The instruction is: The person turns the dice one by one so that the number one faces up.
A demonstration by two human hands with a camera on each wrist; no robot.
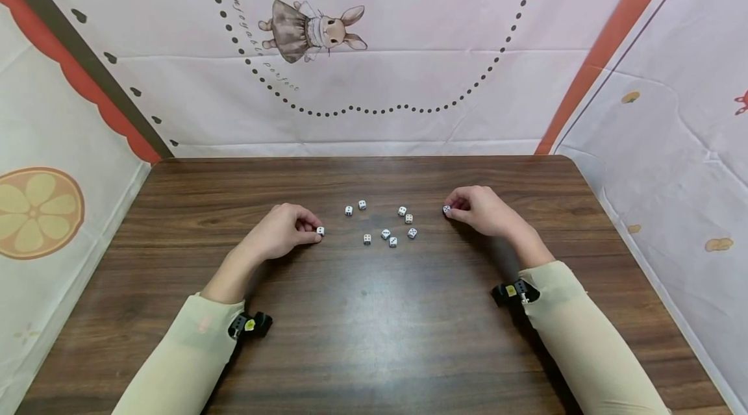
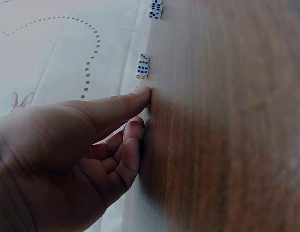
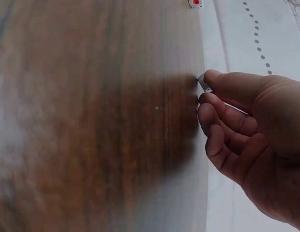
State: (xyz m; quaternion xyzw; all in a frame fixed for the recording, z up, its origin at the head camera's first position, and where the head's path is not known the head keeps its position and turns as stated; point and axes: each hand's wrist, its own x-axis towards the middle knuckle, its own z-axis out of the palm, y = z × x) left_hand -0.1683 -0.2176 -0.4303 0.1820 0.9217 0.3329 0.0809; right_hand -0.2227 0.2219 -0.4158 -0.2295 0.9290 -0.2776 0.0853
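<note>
On the left of the tabletop, my left hand (image 1: 282, 232) pinches a white die (image 1: 320, 231) between thumb and fingertips. The left wrist view mostly hides that die behind the thumb (image 2: 126, 104). Over on the right, another white die (image 1: 447, 209) is held at the fingertips of my right hand (image 1: 484, 210). Its grey-white side (image 3: 203, 83) peeks out beside the thumb in the right wrist view. Both dice are at or very near the table surface. Several loose dice lie between the hands, among them a pair (image 1: 349, 210) at the back left and a die (image 1: 412, 233) at the right.
The brown wooden table (image 1: 362, 337) ends at the back against a pale printed cloth (image 1: 409, 77) with a rabbit picture. More cloth hangs at the left and right sides. A black wrist camera (image 1: 251, 325) sits on the left sleeve, another camera (image 1: 514, 293) on the right.
</note>
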